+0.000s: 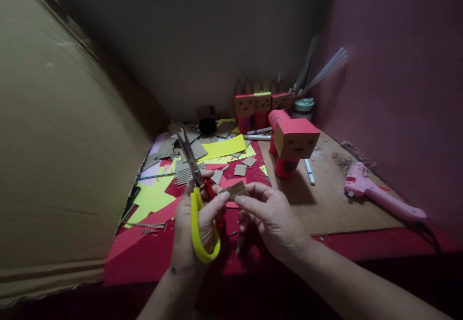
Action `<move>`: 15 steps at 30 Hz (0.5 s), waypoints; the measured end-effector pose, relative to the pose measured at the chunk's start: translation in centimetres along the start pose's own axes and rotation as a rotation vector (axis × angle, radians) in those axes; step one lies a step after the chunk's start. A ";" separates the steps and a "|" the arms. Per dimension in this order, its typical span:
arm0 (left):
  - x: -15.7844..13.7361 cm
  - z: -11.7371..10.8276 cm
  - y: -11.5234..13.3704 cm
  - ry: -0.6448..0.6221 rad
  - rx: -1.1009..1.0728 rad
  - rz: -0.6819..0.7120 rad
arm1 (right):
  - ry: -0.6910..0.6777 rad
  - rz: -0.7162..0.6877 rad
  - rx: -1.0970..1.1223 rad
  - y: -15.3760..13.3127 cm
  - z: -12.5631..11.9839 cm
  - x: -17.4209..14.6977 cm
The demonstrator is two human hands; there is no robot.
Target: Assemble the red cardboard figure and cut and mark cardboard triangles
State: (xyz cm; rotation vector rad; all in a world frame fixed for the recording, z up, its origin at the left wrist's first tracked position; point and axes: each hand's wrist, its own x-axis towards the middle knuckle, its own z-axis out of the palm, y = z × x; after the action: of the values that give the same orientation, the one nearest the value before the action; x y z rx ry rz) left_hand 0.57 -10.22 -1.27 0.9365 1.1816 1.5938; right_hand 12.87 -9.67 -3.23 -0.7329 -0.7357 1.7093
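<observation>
Between both hands, near the table's front edge, is a small piece of cardboard (235, 192). My left hand (197, 221) pinches its left end and also carries a pair of scissors (196, 189) with yellow and red handles, blades pointing up and away. My right hand (273, 214) pinches the cardboard's right side between thumb and fingers. Beyond it stands a cardboard animal figure (296, 141) with a boxy head, a pink top and a drawn face. Small cardboard squares (240, 170) lie just past my fingers.
Yellow paper (226, 148) and cardboard scraps cover the left side of the red table. A pink glue gun (379, 192) lies on a brown board (336, 214) at right, near a marker (309, 172). Several box-headed figures (244, 107) stand behind. A large cardboard panel (65, 141) rises at left.
</observation>
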 end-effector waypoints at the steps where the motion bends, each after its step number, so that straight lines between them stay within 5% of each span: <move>1: -0.1 0.1 -0.1 0.000 -0.022 -0.015 | 0.015 -0.005 0.015 0.1 0.1 -0.1; 10: -0.4 0.8 -0.5 0.020 -0.047 -0.021 | 0.041 -0.053 -0.015 0.3 0.2 0.3; 15: 0.2 -1.7 1.1 -0.183 0.179 -0.071 | 0.053 -0.062 -0.088 -0.9 0.4 1.0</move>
State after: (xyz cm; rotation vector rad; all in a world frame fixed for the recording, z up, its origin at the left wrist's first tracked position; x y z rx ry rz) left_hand -1.37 -10.60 -0.61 1.1179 1.2286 1.3317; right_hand 12.88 -8.58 -2.45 -0.8049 -0.7928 1.6035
